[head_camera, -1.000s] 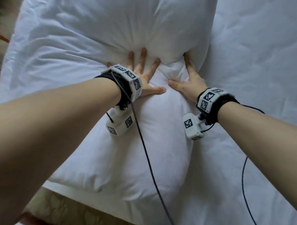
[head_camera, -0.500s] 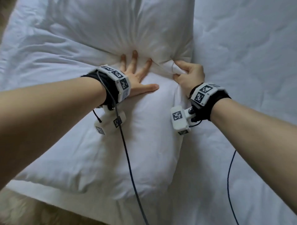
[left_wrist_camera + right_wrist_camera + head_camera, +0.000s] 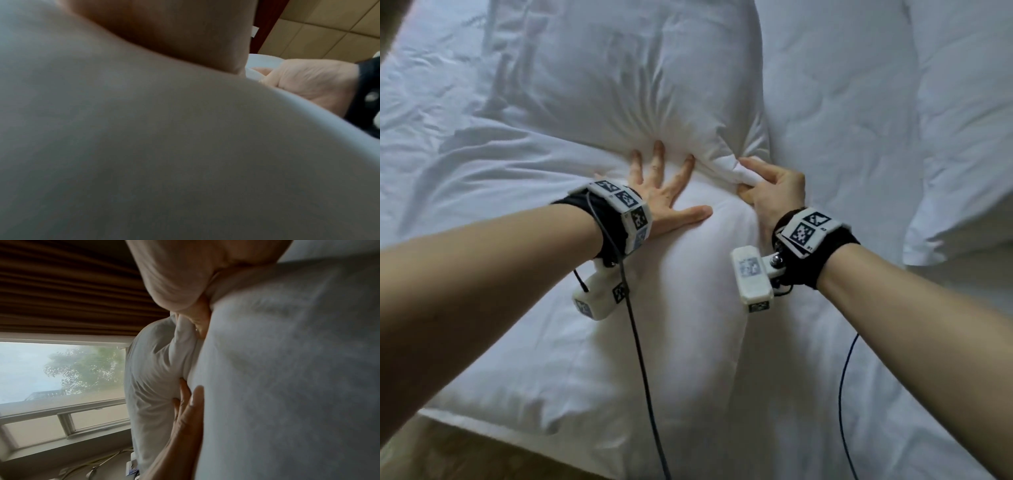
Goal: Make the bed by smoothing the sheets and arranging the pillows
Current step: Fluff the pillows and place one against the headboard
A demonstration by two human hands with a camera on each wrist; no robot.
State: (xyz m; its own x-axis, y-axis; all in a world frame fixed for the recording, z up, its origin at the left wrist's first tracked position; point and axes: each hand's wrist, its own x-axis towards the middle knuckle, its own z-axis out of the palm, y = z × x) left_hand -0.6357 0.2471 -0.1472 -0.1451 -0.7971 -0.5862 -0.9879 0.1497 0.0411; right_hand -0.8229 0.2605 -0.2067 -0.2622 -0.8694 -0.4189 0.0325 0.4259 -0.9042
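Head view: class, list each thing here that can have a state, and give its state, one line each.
Near pillow: lying flat, pressed down.
Far pillow: creased, its corner pinched.
Sheet: wrinkled.
Left hand: flat, fingers spread, pressing the near pillow.
Right hand: pinching the far pillow's corner.

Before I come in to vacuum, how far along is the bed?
Partly done. A near pillow lies flat at the bed's edge. In hand: the left hand presses on it while the right hand pinches a corner of the far pillow. Left: the sheet beside them is creased, and another pillow lies to the right.
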